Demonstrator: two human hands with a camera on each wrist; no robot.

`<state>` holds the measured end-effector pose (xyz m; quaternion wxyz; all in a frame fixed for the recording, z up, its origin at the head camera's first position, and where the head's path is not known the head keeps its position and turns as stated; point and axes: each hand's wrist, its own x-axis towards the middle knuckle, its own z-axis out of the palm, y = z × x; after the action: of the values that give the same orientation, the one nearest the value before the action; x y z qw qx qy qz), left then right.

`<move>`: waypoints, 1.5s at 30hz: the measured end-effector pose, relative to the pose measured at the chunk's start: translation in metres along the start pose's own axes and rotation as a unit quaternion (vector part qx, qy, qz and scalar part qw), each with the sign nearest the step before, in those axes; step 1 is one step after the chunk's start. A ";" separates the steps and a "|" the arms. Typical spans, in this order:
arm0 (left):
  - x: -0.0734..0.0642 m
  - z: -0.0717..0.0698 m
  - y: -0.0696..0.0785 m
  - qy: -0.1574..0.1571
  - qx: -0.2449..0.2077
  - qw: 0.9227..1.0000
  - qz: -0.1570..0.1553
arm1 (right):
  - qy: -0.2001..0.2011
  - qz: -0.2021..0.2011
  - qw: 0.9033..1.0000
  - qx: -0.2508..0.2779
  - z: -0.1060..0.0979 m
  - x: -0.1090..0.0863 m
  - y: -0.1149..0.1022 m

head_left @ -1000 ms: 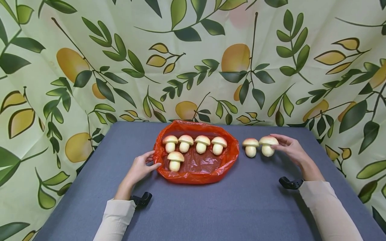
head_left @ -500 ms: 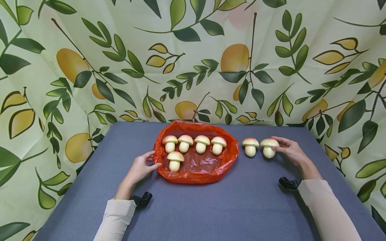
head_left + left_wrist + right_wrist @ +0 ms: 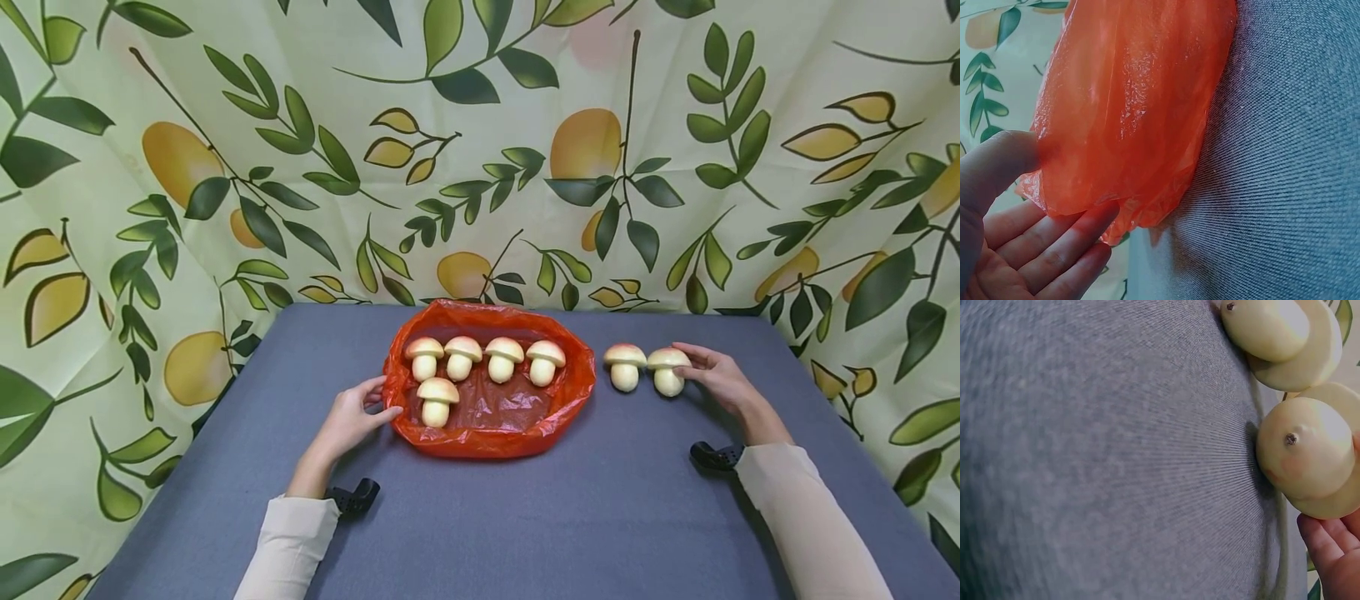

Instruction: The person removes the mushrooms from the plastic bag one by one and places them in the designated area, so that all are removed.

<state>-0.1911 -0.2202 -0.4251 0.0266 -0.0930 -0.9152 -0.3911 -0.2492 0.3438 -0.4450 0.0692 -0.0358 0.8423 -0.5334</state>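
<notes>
An open red plastic bag [image 3: 487,442] lies on the grey cloth, and several toy mushrooms with pale stems and reddish caps, such as the front one [image 3: 436,402], lie inside it. At the bag's left end my left hand [image 3: 352,421] holds the rim, its thumb reaching over the edge; the left wrist view shows its fingers [image 3: 1063,259] against the plastic. To the right of the bag, my right hand [image 3: 723,379] holds a mushroom [image 3: 666,372] by the right side of its cap. Just left of it lies another mushroom [image 3: 624,367].
A grey cloth-covered table [image 3: 540,525] spreads under everything. Behind it and along the sides hangs a curtain [image 3: 480,150] printed with leaves and orange fruit. Black wrist devices [image 3: 356,496] sit at both wrists.
The mushroom in my right hand has come down slightly and shifted a little, staying beside its neighbour. My left hand and the bag show no visible movement.
</notes>
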 end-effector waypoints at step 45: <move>-0.001 -0.001 0.000 -0.003 -0.003 1.000 -0.003 | 0.044 -0.136 0.974 0.176 0.024 -0.041 -0.051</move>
<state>-0.1905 -0.2208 -0.4241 0.0224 -0.0920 -0.9142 -0.3939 -0.2059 0.3063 -0.4059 -0.0354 -0.1136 0.7246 -0.6788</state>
